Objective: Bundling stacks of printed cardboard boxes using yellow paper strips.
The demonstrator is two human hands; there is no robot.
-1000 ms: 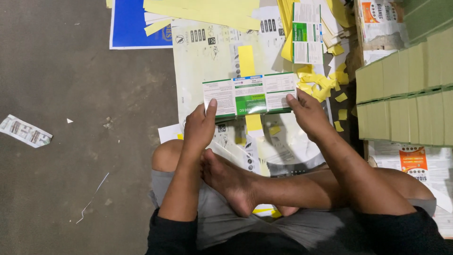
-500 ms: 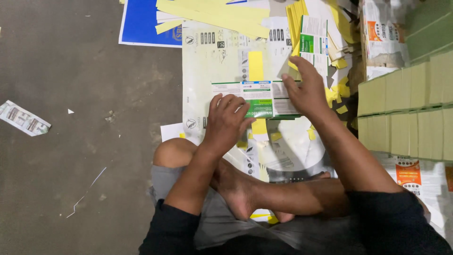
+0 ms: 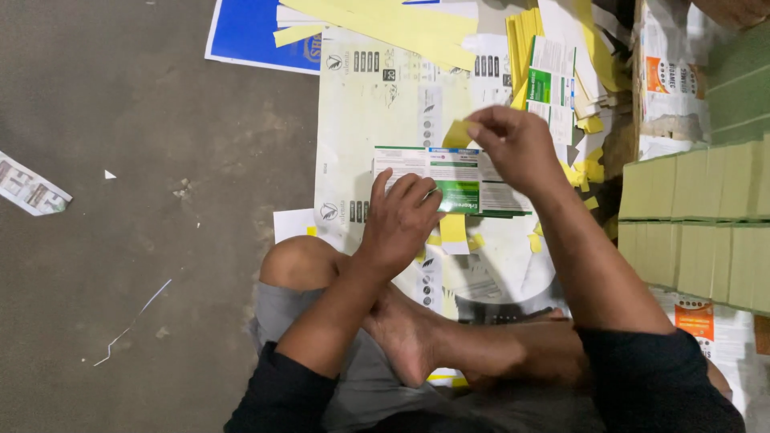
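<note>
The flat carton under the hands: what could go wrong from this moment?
1. The left hand presses only one end of the flat carton; the far end could lift or skew.
2. The right hand pinches a small yellow strip at the fingertips; it might slip and get lost among the loose yellow scraps nearby.
3. The carton lies on printed sheets, which may slide on the floor.

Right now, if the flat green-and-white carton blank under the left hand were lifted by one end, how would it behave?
The carton blank looks like thin printed card lying flat, so it would likely feel light and sag slightly. The left hand presses it down, hinting it slides easily on the glossy printed sheet. The right hand pinches a yellow strip.
</note>
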